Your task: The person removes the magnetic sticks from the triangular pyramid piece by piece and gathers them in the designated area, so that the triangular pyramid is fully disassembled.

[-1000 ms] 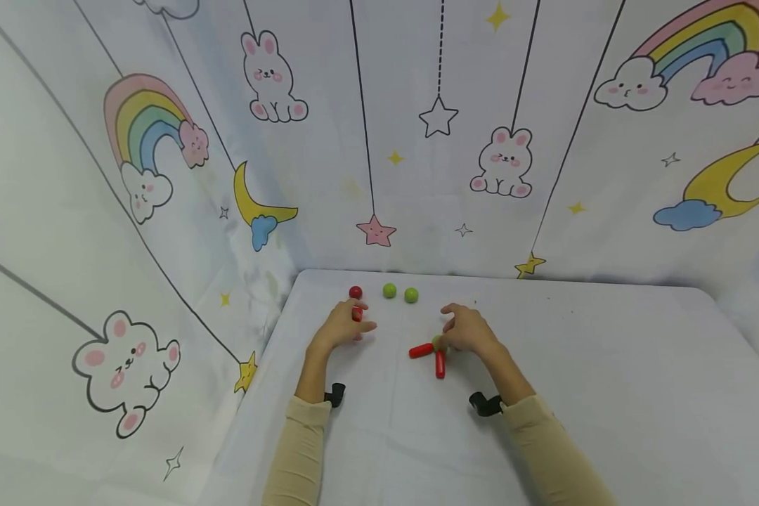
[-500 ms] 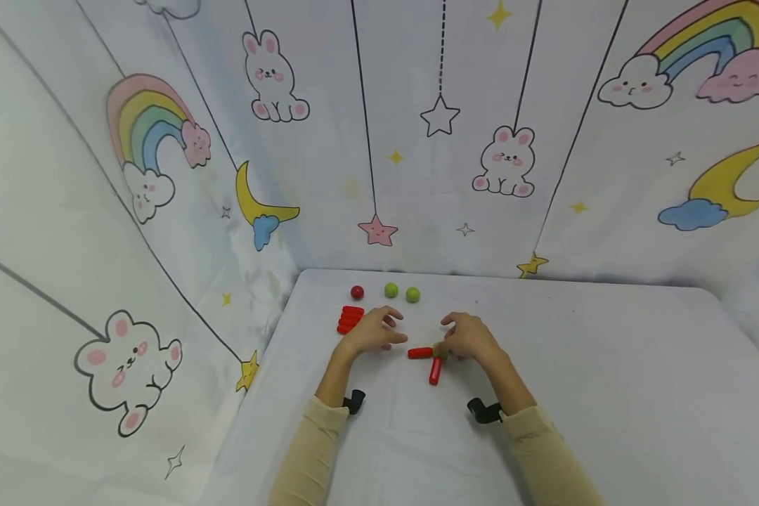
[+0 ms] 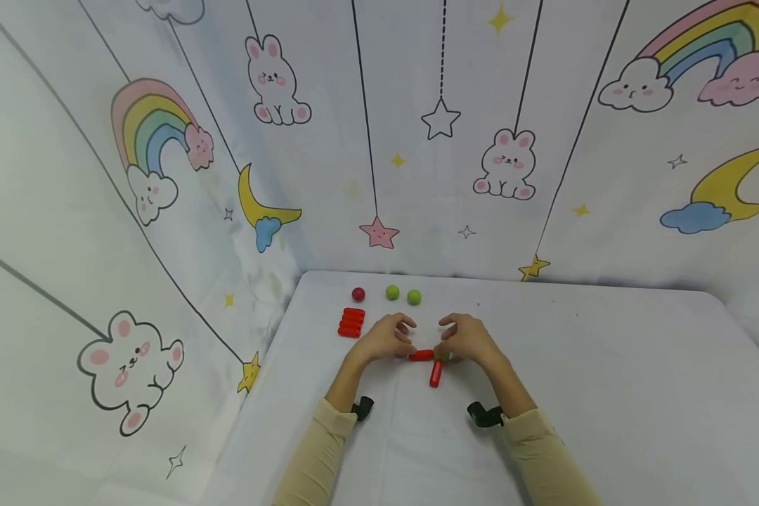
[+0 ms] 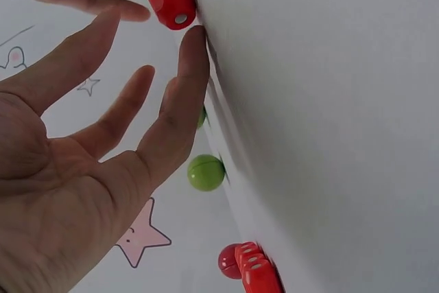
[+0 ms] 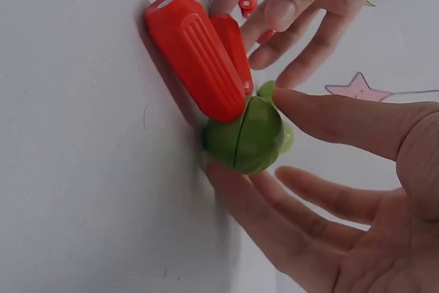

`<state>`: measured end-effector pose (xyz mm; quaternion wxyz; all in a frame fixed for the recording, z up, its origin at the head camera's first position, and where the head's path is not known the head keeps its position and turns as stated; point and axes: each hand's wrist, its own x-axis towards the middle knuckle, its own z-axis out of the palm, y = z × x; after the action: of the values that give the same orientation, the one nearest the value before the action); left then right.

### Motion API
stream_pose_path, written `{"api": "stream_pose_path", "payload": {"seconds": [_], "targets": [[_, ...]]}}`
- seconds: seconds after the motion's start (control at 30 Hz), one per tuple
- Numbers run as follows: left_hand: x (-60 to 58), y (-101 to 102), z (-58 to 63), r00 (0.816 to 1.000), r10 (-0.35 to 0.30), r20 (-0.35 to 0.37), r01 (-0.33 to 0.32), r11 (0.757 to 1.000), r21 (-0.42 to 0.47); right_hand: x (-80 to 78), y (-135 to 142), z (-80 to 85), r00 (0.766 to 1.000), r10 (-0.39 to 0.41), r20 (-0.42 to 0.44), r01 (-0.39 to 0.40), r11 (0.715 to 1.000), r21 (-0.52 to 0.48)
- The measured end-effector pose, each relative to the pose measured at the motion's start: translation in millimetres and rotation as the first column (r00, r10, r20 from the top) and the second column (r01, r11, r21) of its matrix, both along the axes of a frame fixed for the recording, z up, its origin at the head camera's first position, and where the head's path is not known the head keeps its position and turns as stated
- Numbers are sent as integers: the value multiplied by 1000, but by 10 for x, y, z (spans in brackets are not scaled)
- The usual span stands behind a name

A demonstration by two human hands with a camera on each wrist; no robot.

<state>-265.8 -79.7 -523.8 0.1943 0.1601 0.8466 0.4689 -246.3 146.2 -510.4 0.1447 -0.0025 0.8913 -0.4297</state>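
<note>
In the right wrist view, my right hand (image 3: 469,337) pinches a green ball (image 5: 245,138) between thumb and forefinger, low over the white surface. Two red ribbed rods meet that ball: the front rod (image 5: 195,56) and the left rod (image 5: 233,49), set at an angle to each other. Beside the left rod's free end is my left hand (image 3: 387,337), fingers spread and loosely bent. The left wrist view shows its forefinger tip just short of the rod's end (image 4: 180,18), with nothing held.
Several red rods (image 3: 351,322) lie side by side at the left of the white table (image 3: 607,386). Behind them rest a red ball (image 3: 358,294) and two green balls, one left (image 3: 393,292) and one right (image 3: 414,297). A printed cloth (image 3: 329,140) hangs behind the table.
My left hand has moved right from the row of red rods to the joined piece, uncovering the row. The right hand stays at the green ball; the front rod has swung slightly.
</note>
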Motion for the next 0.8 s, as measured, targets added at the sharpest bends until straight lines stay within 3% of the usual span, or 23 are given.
{"api": "stream_pose_path", "payload": {"seconds": [0.4,0.8], "targets": [[25,71,-2,1000,-1,-6,1,1000,-26,-59,83,-91,999,0,51,6,991,-135],[19,87,-27,1000,-5,26,4,999,39,-90,145,-143,994,18,111,8,973,-231]]}}
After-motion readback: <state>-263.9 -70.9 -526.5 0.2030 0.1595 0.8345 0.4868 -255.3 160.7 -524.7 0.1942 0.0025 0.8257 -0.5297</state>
